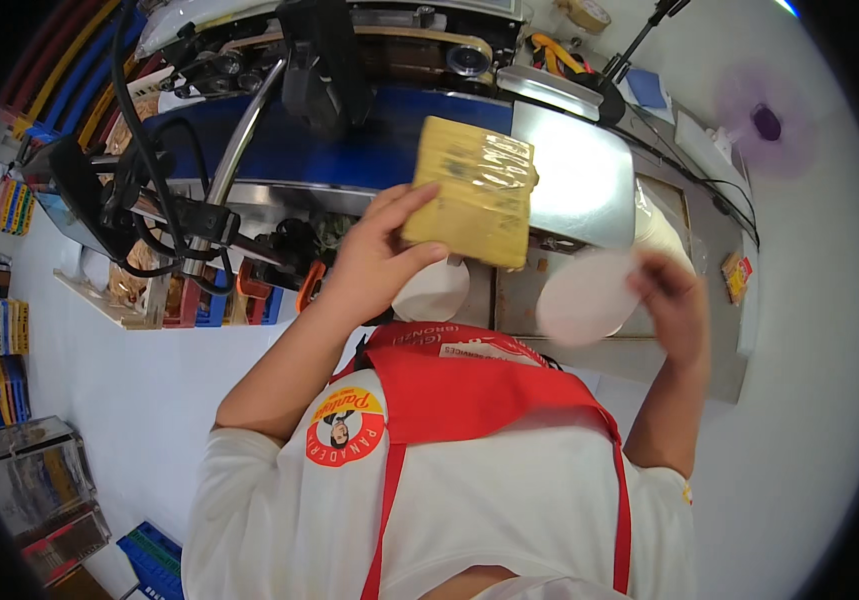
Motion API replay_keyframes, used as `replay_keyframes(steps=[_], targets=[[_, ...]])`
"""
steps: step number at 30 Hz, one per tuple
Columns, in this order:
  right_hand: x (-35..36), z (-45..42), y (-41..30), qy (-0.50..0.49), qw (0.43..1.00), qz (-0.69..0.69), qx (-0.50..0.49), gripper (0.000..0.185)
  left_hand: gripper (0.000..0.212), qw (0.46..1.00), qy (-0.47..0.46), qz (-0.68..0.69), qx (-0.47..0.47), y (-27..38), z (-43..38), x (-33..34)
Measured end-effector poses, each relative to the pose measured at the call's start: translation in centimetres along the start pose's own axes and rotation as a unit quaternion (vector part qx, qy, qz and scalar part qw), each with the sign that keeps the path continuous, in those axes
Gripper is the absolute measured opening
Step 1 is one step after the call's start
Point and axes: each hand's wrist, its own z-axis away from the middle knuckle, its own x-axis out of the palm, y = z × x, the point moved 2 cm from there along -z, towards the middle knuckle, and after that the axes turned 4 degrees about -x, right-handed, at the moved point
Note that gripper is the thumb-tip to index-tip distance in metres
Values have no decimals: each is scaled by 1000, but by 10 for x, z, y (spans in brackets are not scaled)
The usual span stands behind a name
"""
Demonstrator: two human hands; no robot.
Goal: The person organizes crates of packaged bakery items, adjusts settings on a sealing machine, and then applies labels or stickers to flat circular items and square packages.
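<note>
My left hand [377,259] grips the left edge of a flat, square yellow package [474,199], thumb in front and fingers at its side. The package bears dark print, and part of its clear film wrapping shines. It is raised in front of a conveyor's blue belt [392,142] and a bare metal plate [575,165] at the belt's right end. Between the fingertips of my right hand [666,300], blurred, is a thin white round disc [587,300]. Just behind that hand lies a stack of pale discs [658,225]. Another white round piece [433,292] shows below the package, partly covered.
A chrome pole [245,139] with cables and black clamps stands at the left, beside a crate [118,300] of bagged goods. A metal bar [549,91] lies behind the plate. At the right are a purple fan [765,121] and a small packet [737,277] on the counter.
</note>
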Motion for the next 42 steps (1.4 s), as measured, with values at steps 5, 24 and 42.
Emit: replay_keyframes(steps=[5, 24, 42], targets=[[1, -99, -1, 25, 995, -87, 45, 29, 54, 980, -33, -199, -2, -4, -43, 30], [62, -152, 6, -69, 989, 124, 34, 22, 45, 832, 53, -537, 129, 9, -41, 30], [116, -172, -3, -93, 990, 90, 46, 18, 32, 808, 143, -566, 80, 3, -33, -19]])
